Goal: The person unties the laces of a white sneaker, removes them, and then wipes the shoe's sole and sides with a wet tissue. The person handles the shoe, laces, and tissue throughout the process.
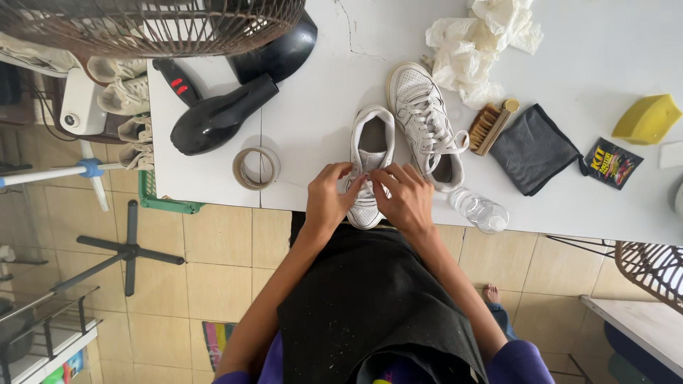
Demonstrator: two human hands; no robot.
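The table [583, 57] was white and cracked near its far edge, and the work sat at its near edge. On the left lay a black dryer [220, 117], under a fan grille [149, 25]. A crumpled white cloth [477, 50] lay at the far side, a grey cloth [533, 146] to the right.

The near shoe [371, 153], a white sneaker, stood toe toward the person, its toe just over the table edge. A second shoe [425, 121] lay just beside it, laces loose. A sneaker like this probably handled light, with a stiff sole and a soft, yielding upper; the sole edge or heel would give the firmest hold, while the laces were limp and thin, needing a pinch.

The left hand [329, 195] and right hand [407, 195] met over the near shoe's laces [364, 186], fingers curled close together and apparently pinching them, though the exact grip was hidden.

Smaller things: a tape roll [256, 168], a brush [491, 126], a bottle [480, 210], a yellow sponge [647, 117], a sachet [613, 163].
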